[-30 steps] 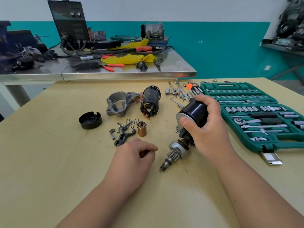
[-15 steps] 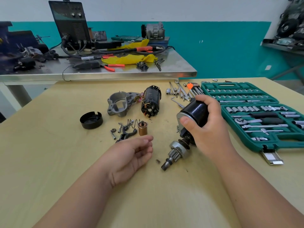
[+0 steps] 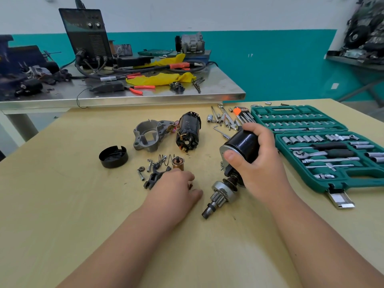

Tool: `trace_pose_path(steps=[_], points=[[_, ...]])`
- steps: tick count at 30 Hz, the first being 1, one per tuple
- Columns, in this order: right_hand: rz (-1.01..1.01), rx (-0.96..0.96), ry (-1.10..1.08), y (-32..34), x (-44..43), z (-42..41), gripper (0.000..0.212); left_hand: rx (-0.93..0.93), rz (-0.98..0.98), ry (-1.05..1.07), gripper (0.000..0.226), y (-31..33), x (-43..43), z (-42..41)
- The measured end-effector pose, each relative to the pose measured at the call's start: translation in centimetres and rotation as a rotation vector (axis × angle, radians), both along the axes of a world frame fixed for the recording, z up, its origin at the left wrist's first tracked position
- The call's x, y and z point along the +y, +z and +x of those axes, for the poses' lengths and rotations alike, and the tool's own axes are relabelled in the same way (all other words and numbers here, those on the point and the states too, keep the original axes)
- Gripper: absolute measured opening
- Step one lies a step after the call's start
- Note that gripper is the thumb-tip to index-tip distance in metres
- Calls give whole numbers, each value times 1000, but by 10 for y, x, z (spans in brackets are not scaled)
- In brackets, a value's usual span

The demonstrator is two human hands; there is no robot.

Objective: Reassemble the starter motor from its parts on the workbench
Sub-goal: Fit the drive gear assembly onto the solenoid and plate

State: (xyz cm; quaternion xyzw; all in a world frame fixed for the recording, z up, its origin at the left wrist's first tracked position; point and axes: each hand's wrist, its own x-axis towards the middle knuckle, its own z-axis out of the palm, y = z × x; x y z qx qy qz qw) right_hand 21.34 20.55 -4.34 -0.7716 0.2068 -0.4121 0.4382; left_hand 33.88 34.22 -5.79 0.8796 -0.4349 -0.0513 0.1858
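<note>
Can't read a single word or number anywhere, tbh. Looks like some faint print near the knobs on the black welder box (image 3: 87,32) far left, but way too blurry to make out. Same deal with the tiny size markings in the green socket case (image 3: 291,110) on the right. Nothing legible on the black motor housing (image 3: 243,144) either.

workshop, a mechanical repair shop by the look. my wooden workbench (image 3: 62,204) carries an open green socket set (image 3: 311,125), hex keys (image 3: 242,115) and stripped motor parts (image 3: 188,132). behind it a steel table (image 3: 218,94) with a black welder-type box (image 3: 87,34), heavy cables (image 3: 145,68) and orange-handled pliers (image 3: 143,87). painted two-tone wall (image 3: 280,65). dark machine parts crowd a shelf (image 3: 353,60) at right.
</note>
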Motion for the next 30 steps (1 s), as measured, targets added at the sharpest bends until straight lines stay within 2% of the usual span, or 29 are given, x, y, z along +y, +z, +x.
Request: trace_pose_path(steps=[4,8,12,16,20,24,30], points=[[12,1,0,0,0,0,56,-23,142,62,25,8,-12,9],[-20,-3,-3,-4,-3,-1,59,-60,198,14,18,11,-19,12],[-23,-3,6,-3,-3,-1,57,-74,123,-32,20,2,-8,15],[-19,2,18,-3,-4,-1,56,-66,36,56,26,-4,3,16],[-22,-8,18,-3,-3,-2,56,-54,37,66,21,-5,3,16],[-9,-11,24,-2,-2,-2,56,-39,49,25,35,-1,-5,17],[-25,-8,25,-1,-3,-2,57,-108,128,-9,34,6,-22,11]])
